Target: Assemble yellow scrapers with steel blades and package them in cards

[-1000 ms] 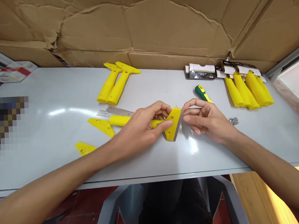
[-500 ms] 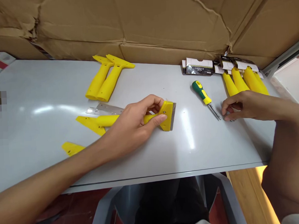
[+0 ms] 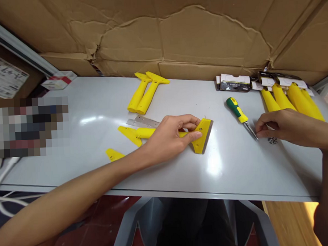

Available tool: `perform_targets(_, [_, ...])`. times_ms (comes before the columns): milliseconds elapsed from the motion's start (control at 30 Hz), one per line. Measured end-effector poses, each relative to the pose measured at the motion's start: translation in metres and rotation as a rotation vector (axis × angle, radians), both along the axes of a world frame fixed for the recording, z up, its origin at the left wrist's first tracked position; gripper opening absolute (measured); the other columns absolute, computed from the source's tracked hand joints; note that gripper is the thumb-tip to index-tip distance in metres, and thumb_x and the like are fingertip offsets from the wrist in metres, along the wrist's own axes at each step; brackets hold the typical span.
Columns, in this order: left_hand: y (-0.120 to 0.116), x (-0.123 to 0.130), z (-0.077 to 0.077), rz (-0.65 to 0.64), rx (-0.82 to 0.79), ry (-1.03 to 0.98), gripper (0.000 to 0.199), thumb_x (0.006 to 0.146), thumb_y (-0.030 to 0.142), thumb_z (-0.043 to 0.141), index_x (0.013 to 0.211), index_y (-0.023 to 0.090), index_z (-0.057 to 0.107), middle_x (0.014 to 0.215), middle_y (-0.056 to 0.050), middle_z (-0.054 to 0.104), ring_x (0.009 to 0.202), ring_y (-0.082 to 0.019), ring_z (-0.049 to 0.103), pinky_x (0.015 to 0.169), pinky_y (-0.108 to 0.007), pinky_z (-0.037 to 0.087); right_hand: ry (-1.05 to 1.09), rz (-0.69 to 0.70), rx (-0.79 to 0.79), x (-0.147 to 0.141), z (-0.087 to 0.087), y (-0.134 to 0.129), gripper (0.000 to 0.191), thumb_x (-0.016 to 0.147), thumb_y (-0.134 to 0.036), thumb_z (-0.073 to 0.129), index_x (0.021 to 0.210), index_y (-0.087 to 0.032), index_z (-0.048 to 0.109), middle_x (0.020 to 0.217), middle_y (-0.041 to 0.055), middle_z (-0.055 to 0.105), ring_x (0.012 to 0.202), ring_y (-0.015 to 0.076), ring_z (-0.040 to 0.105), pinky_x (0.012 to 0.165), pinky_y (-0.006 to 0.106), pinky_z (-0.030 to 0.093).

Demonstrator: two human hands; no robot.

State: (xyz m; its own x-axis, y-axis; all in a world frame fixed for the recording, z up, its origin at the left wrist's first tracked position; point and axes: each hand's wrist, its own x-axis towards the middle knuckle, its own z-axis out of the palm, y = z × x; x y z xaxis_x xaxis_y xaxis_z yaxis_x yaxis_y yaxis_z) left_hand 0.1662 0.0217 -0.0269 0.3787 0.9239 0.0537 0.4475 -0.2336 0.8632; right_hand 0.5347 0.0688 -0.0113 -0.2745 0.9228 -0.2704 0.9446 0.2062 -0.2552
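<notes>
A yellow scraper (image 3: pixel 201 137) with a metal blade along its head is gripped in my left hand (image 3: pixel 171 137), thumb on the head and fingers behind it. My right hand (image 3: pixel 286 126) is closed in a pinch just above the table; whatever its fingertips hold is too small or hidden to name. Beside it lies a small heap of screws (image 3: pixel 272 140). A green and yellow screwdriver (image 3: pixel 238 110) rests with its tip close to my right fingertips. Under and behind my left hand are metal blades (image 3: pixel 144 121) and another yellow scraper handle (image 3: pixel 129 134).
Two yellow scraper handles (image 3: pixel 149 93) lie at the back. Several yellow handles in card sleeves (image 3: pixel 285 96) are at the right, near flat packages (image 3: pixel 235 82). Cardboard (image 3: pixel 187 38) lines the table's rear edge. One more yellow piece (image 3: pixel 114 155) shows beyond my left forearm.
The view has swung left, so everything sits further right. My right hand has shifted slightly off the screws towards the screwdriver tip, exposing more of them. My left hand still grips the scraper, now tilted a little.
</notes>
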Motion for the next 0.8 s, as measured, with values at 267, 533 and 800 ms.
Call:
perform_targets(267, [0.0013, -0.0010, -0.0019, 0.023, 0.039, 0.008, 0.017, 0.097, 0.031, 0.069, 0.109, 0.020, 0.073, 0.108, -0.003, 0.083, 0.101, -0.019, 0.075, 0.084, -0.033, 0.054, -0.091, 0.041, -0.008, -0.0024, -0.0028, 0.0031, 0.023, 0.104, -0.037, 0.058, 0.101, -0.023, 0.076, 0.106, 0.0080, 0.076, 0.087, 0.0216, 0.066, 0.082, 0.038, 0.049])
perform_targets(533, [0.0003, -0.0002, -0.0008, 0.009, 0.086, 0.010, 0.014, 0.097, 0.026, 0.067, 0.108, 0.020, 0.072, 0.107, -0.002, 0.082, 0.100, -0.018, 0.074, 0.084, -0.032, 0.053, -0.187, -0.017, -0.006, -0.0053, 0.0008, 0.0022, 0.012, 0.098, -0.036, 0.071, 0.102, -0.027, 0.076, 0.089, 0.0045, 0.073, 0.073, 0.0207, 0.063, 0.075, 0.038, 0.046])
perform_targets(800, [0.0019, -0.0002, -0.0018, -0.004, 0.111, 0.006, 0.013, 0.097, 0.025, 0.068, 0.107, 0.019, 0.073, 0.108, -0.002, 0.080, 0.099, -0.018, 0.072, 0.089, -0.033, 0.053, -0.197, 0.025, -0.115, -0.0044, -0.0014, 0.0016, 0.019, 0.100, -0.035, 0.061, 0.095, -0.028, 0.077, 0.087, 0.0037, 0.074, 0.074, 0.0209, 0.065, 0.077, 0.039, 0.049])
